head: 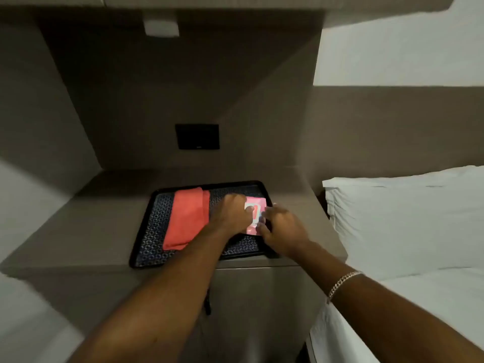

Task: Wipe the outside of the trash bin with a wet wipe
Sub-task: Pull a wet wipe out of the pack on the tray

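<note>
Opening step: fetching a wipe. Left hand (pixel 231 209) and right hand (pixel 281 226) both grasping pink wipe pack (pixel 255 213) at 3 o'clock on tray (pixel 146 226), bench-top; red cloth (pixel 187 218) at 9 o'clock. Bin out of view. Next, probably: peeling flap, drawing one wipe.

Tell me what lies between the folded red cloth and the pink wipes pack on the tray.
In the head view, the left hand and wrist cross that stretch of the patterned tray, between the red cloth and the wipes pack.
</note>
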